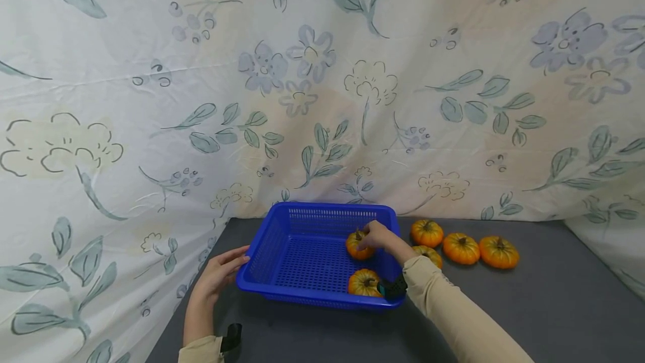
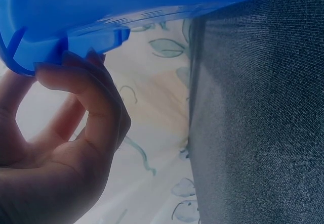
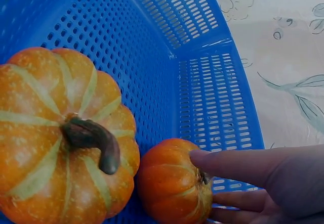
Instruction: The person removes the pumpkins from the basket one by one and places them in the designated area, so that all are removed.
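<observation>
A blue plastic basket [image 1: 307,299] with perforated walls sits on the dark table. At its left side my left hand [image 1: 219,273] holds the rim, and the left wrist view shows the curled fingertips against the basket's edge [image 2: 30,57]. Inside the basket, my right hand [image 1: 380,236] grips a small orange pumpkin [image 1: 356,246], with the thumb [image 3: 228,164] on its top near the stem and other fingers at its side. A second pumpkin [image 1: 364,283], ribbed with pale green stripes and a curved dark stem, lies at the basket's near right corner; it looms large [image 3: 35,148] in the right wrist view.
Just right of the basket, several more pumpkins [image 1: 461,249] stand on the table [image 1: 554,307], one partly hidden by the right forearm. A floral curtain [image 1: 312,99] hangs behind the table and along its left side.
</observation>
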Action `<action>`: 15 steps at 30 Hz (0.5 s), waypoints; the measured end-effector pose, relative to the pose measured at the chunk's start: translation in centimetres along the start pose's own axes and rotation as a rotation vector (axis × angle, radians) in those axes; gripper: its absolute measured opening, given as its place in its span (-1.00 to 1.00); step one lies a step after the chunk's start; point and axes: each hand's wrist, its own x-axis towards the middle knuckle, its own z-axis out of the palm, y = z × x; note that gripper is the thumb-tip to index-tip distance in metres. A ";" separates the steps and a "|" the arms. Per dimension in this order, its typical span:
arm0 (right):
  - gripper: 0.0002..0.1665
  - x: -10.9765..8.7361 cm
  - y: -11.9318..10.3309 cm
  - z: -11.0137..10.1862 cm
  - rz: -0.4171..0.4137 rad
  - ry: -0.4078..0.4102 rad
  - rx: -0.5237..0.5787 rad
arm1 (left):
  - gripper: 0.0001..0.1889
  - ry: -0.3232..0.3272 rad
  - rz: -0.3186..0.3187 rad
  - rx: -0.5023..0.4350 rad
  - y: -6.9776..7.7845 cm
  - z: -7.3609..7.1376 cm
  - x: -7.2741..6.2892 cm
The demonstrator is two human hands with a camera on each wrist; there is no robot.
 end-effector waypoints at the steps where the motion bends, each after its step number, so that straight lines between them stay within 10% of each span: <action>1: -0.28 0.0 0.0 0.0 -0.006 -0.002 -0.001 | -0.40 0.001 0.000 0.000 0.0 0.0 0.0; 15: -0.27 0.3 0.6 0.4 -0.091 -0.071 -0.019 | -0.40 0.002 0.002 0.006 0.1 0.1 0.0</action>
